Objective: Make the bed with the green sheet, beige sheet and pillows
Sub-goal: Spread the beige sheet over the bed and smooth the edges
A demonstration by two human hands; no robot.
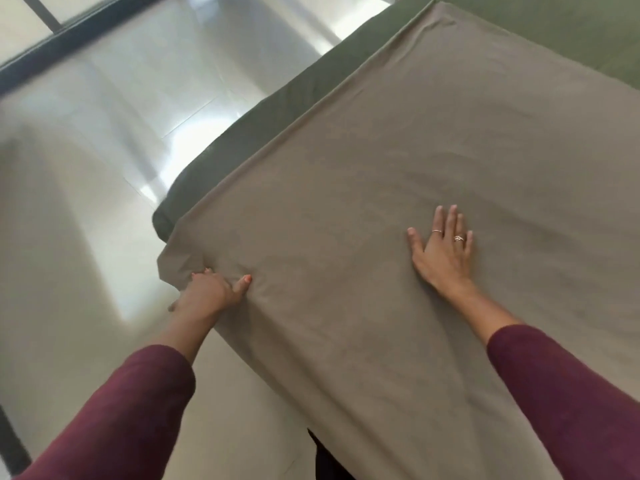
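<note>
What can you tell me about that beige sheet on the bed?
The beige sheet is a plain, soft-looking cloth spread over the green sheet, which shows along its left side and at the top. It lies mostly smooth, with faint wrinkles. The left hand grips its bunched near corner; the right hand presses flat on it. Its near edge hangs over the bed.

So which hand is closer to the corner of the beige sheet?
Left. The left hand grips the beige sheet right beside its near corner; the right hand lies flat farther in on the sheet.

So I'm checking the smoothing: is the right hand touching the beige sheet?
Touching. The head view shows the right hand lying flat, fingers straight, on the beige sheet.
</note>
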